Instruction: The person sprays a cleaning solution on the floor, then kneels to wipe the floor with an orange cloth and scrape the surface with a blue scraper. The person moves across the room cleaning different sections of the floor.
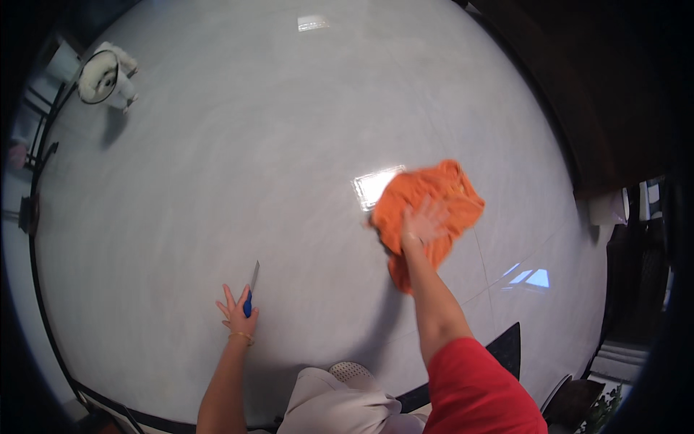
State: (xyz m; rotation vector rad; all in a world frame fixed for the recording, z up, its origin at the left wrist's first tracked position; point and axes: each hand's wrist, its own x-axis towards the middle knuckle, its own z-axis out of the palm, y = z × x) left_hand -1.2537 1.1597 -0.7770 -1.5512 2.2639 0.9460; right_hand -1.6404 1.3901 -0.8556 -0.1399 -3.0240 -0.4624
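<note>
My right hand point(425, 221) lies flat with its fingers spread on a crumpled orange cloth point(452, 195), which rests on the shiny grey floor point(303, 135). My left hand point(238, 314) is low and left of the middle, its fingers spread over the floor. Between its thumb and index finger is the blue handle of a knife-like tool point(254, 276), whose narrow grey blade points away from me. The thumb and a finger seem to hold the handle. The underside of the cloth is hidden.
At the upper left a white dog point(126, 89) wearing a clear cone stands on the floor. Dark furniture point(591, 92) runs along the upper right, with a whitish bin-like container point(608, 209) below it. A black-edged strip point(507, 350) lies beside my right sleeve, and a plant point(604, 409) is at the lower right.
</note>
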